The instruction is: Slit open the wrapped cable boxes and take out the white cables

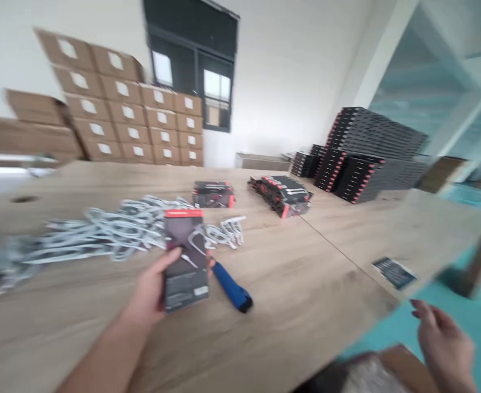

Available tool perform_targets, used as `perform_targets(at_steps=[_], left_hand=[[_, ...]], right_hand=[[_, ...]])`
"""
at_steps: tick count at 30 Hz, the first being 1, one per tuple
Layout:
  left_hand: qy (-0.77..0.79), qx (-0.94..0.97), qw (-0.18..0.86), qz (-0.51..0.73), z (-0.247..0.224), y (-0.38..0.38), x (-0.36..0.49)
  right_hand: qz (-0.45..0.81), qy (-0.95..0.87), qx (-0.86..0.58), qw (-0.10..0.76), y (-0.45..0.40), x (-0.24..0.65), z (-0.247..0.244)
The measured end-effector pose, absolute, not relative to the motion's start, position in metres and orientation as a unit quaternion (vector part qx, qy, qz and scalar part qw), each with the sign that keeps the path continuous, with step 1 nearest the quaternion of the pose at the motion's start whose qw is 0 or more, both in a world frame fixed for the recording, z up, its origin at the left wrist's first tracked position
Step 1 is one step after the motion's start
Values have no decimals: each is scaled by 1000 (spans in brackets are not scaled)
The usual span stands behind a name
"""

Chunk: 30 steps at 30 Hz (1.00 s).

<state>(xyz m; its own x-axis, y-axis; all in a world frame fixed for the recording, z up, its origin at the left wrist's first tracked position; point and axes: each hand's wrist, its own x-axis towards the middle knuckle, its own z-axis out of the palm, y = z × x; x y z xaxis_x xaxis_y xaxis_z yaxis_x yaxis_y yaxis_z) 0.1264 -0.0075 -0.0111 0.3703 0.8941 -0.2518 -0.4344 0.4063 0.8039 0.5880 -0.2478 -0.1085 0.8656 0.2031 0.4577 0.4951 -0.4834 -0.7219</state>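
A flat black box with a red top edge (186, 267) is held upright in my left hand (154, 289), thumb across its front. Just right of the box lies a blue-handled tool (232, 287), its far end partly hidden. Behind the box spreads a pile of white cables (109, 232), with a smaller bunch of cables (226, 232) to its right. My right hand (445, 338) is past the table's right edge, fingers drawn together; anything between them is too small or blurred to make out.
Black boxes (211, 195) and a heap of similar boxes (283, 194) stand farther back on the table (298, 305). Tall stacks of black boxes (371, 147) rise at the right. A dark card (394, 272) lies near the right edge. Cartons (121, 109) line the wall.
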Motion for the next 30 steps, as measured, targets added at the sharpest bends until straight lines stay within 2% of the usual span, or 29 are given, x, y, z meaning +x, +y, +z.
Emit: perform_targets(at_steps=[3,7,10,13,17,23,30], left_hand=[[298,349,778,429,-21,-5,118],[308,361,768,430,-28,-6,108],[331,383,741,441,-29,-8,105],[353,412,694,473,-30,-8,104],[380,483,614,495,-29,-7,105],[359,575,583,448,-22,-10,112],[364,663,515,403,-18,-14,115]], right_hand=[[-63,-331,-762,553,-172,526,-60],[107,-570,-562,590,-71,411,-11],[166,-637,-469,589,-15,338,-8],[171,-657,-436,591,7,294,-29],[144,-676,-445,569,0,283,-58],[156,-666,-496,534,-10,289,-55],[196,-626,-487,577,-7,289,-50]])
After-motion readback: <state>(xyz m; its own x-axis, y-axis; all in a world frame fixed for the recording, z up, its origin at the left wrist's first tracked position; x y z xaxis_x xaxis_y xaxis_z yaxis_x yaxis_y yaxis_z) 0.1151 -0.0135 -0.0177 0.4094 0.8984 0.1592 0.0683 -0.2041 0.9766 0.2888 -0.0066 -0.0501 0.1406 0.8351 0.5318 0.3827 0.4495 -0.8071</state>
